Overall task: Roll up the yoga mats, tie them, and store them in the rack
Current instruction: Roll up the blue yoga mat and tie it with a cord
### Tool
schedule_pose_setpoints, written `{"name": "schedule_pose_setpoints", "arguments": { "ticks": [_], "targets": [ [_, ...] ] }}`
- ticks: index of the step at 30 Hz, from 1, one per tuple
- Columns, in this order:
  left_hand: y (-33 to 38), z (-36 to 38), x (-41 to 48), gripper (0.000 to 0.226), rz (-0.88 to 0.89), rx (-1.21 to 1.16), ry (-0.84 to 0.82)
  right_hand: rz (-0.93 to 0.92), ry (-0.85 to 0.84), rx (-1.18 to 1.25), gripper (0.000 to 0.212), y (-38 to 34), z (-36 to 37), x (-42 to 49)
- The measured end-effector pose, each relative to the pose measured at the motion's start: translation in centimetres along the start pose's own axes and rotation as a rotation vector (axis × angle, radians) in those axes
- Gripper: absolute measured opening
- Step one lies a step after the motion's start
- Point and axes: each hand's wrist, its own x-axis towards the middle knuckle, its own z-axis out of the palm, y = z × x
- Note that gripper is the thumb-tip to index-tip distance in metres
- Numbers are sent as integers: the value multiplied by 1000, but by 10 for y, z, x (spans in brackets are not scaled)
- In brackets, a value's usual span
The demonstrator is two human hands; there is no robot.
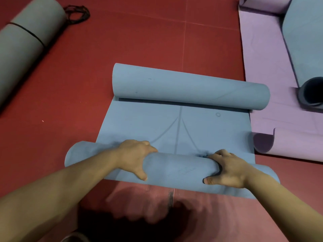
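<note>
A light blue yoga mat [201, 130] lies on the red floor in front of me, curled into a roll at its far end [188, 86] and rolled up at its near end [178, 166]. My left hand [135, 157] grips the near roll left of its middle, fingers over the top and thumb on my side. My right hand [225, 169] grips the same roll to the right of the middle in the same way. Faint guide lines show on the flat stretch between the two rolls.
A grey rolled mat [26, 42] bound by a black strap lies at the far left, with a black cord [76, 13] by its end. A purple mat [265, 55] lies flat at right, its near end curled [295, 142]. A blue mat [304, 35] with a rolled end [311, 93] rests on it.
</note>
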Motion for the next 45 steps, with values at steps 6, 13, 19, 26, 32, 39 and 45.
{"name": "schedule_pose_setpoints", "arguments": {
  "ticks": [6, 13, 19, 26, 32, 39, 45],
  "targets": [
    [-5, -5, 4, 96, -28, -154, -72, -31, 48, -71, 115, -5, 8, -7],
    [14, 15, -18, 107, -54, -67, 160, -29, 105, -67, 97, -3, 5, -4],
    [31, 51, -18, 126, -11, 253, 431, -11, 86, -23, 90, -2, 2, -2],
    [20, 13, 1, 103, -32, 214, 238, -61, 256, -103, 115, -3, 11, -5],
    [7, 4, 9, 105, -33, 68, 107, -99, 212, -140, 115, -2, 9, -3],
    [9, 3, -3, 99, -43, -27, 103, -88, 147, -84, 99, -2, 7, 1],
    [33, 42, -10, 132, -1, 313, 395, -52, 90, -51, 100, -3, -1, 7]
  ]
}}
